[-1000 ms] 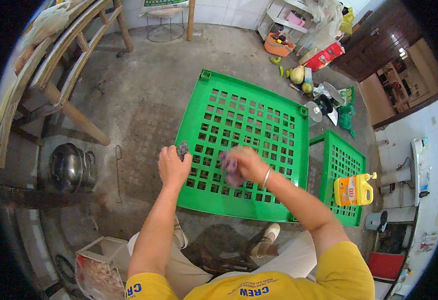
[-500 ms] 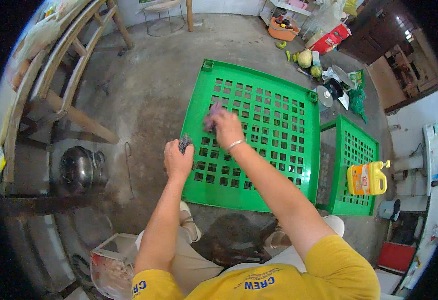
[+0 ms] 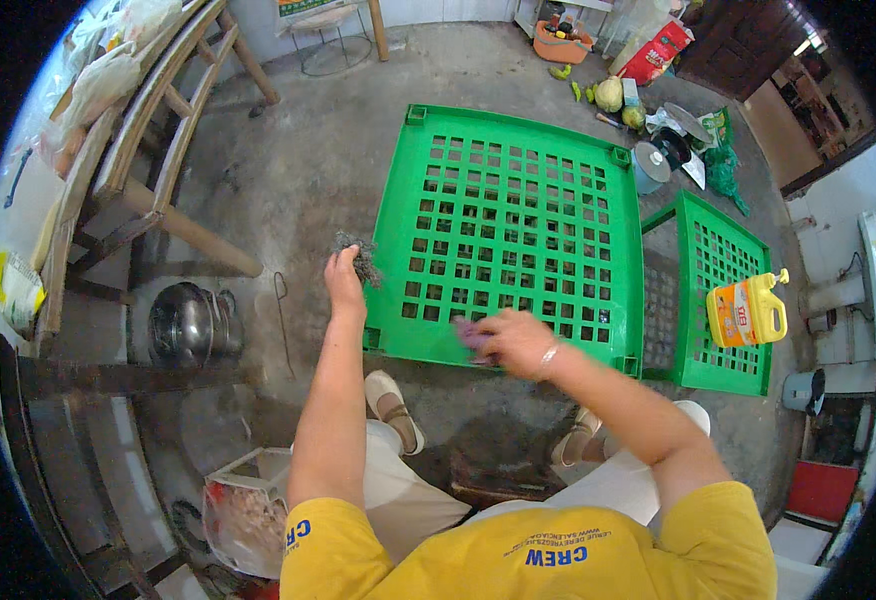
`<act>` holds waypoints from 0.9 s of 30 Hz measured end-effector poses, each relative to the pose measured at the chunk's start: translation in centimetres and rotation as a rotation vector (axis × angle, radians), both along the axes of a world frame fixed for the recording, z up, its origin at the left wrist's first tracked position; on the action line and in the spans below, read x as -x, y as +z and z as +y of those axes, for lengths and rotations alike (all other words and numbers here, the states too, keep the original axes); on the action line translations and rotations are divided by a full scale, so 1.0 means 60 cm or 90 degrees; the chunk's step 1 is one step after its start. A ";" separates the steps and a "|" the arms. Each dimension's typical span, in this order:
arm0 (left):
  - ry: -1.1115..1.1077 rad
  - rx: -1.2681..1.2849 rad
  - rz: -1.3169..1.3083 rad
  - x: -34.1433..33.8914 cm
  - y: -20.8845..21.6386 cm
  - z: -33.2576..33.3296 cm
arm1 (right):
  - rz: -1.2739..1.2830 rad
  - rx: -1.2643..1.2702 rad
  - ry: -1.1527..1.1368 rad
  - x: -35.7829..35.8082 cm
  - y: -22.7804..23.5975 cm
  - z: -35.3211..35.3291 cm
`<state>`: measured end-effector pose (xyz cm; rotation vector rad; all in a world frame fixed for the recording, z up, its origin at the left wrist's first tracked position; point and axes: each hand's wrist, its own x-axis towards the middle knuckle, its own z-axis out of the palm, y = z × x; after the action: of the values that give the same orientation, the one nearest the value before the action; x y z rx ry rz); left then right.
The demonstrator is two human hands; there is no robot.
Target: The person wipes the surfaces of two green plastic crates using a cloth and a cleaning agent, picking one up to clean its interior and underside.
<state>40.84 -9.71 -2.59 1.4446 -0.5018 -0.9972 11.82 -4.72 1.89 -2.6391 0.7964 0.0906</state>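
A large green plastic lattice panel (image 3: 518,220) lies flat on the concrete floor in front of me. My right hand (image 3: 513,340) presses a purple scrub pad (image 3: 473,335) against the panel's near edge. My left hand (image 3: 343,280) is raised beside the panel's near left corner and grips a grey steel-wool scourer (image 3: 358,255). My knees and two shoes show just below the panel.
A second green lattice panel (image 3: 723,290) lies at the right with a yellow detergent jug (image 3: 748,310) on it. A metal pot (image 3: 183,325) sits at the left under a wooden bench (image 3: 158,150). Tins, fruit and a red box lie at the far right.
My right hand has drawn the purple pad from the middle of the panel back to its near edge. My left hand stays by the left corner with the scourer.
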 end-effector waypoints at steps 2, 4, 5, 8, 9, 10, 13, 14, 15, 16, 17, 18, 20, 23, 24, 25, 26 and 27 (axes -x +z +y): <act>0.023 -0.024 0.049 -0.012 0.001 0.010 | -0.031 -0.016 -0.059 0.078 0.019 0.001; 0.040 -0.040 0.094 -0.012 -0.009 0.010 | -0.019 0.006 -0.191 0.145 0.013 -0.004; 0.040 -0.032 0.091 -0.013 -0.019 0.013 | -0.024 -0.003 -0.239 0.153 0.010 -0.015; 0.043 -0.031 0.119 -0.020 -0.031 0.019 | -0.234 0.037 -0.365 0.088 0.006 -0.051; 0.052 -0.042 0.155 -0.019 -0.026 0.020 | -0.338 0.057 -0.402 0.035 0.001 -0.058; 0.063 -0.055 0.190 -0.018 -0.023 0.021 | -0.358 0.113 -0.391 -0.024 0.006 -0.058; 0.070 -0.018 0.294 -0.002 0.002 0.016 | -0.422 0.132 -0.297 -0.184 -0.005 -0.072; 0.072 -0.020 0.316 -0.007 -0.005 0.018 | -0.368 0.114 -0.269 -0.225 -0.014 -0.074; 0.073 -0.016 0.343 -0.009 -0.009 0.014 | -0.290 0.140 -0.277 -0.249 -0.032 -0.069; 0.073 -0.012 0.371 -0.009 -0.013 0.013 | -0.211 0.165 -0.285 -0.263 -0.050 -0.063; 0.074 0.001 0.384 -0.008 -0.017 0.015 | -0.190 0.152 -0.260 -0.260 -0.066 -0.055; 0.089 0.014 0.338 -0.014 -0.028 0.020 | -0.164 0.138 -0.224 -0.251 -0.067 -0.047; 0.119 0.048 0.254 -0.018 -0.052 0.022 | -0.099 0.088 -0.123 -0.213 -0.045 -0.026; 0.119 0.019 0.216 -0.022 -0.071 0.012 | -0.066 0.031 0.046 -0.159 -0.010 -0.012; 0.100 0.013 0.224 -0.022 -0.069 0.011 | -0.113 0.048 0.095 -0.153 -0.015 -0.018; 0.090 0.013 0.229 -0.019 -0.067 0.013 | -0.160 0.065 0.145 -0.150 -0.021 -0.022; 0.080 0.013 0.234 -0.017 -0.065 0.016 | -0.164 0.055 0.167 -0.153 -0.028 -0.023; 0.076 0.013 0.232 -0.021 -0.061 0.020 | -0.176 0.043 0.193 -0.168 -0.031 -0.025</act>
<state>42.08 -8.54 -6.22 1.2233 -0.1567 -1.1248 21.92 -6.21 0.06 -2.7354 0.3128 -0.2191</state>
